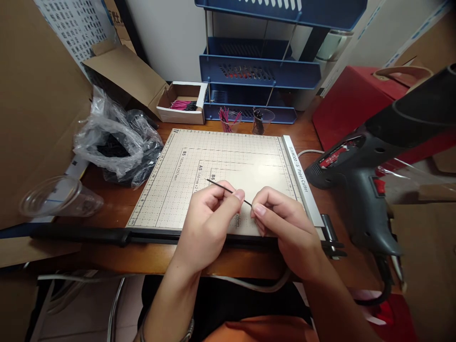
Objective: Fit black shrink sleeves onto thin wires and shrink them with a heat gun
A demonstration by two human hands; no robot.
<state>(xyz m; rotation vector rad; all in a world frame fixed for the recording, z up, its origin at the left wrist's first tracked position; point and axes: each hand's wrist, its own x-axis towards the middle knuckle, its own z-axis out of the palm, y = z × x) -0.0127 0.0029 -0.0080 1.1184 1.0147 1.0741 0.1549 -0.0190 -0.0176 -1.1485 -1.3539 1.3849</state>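
Observation:
A short, thin black piece that looks like wire or tubing (220,186) spans the gap between my two hands above the paper cutter (171,185). My left hand (215,209) pinches it between thumb and forefinger, with one end sticking out up and to the left. At the other end, my right hand (276,213) has thumb and fingertips closed on its tip. Whether a second piece joins it there is hidden by the fingers. The cutter's gridded board lies under both hands.
A heat gun (363,175) stands at the right. Behind the board are cups of pink wires (230,121) and black pieces (259,123), a white box (180,116) and a blue rack (260,71). Plastic bags (117,142) and a clear cup (64,197) sit left.

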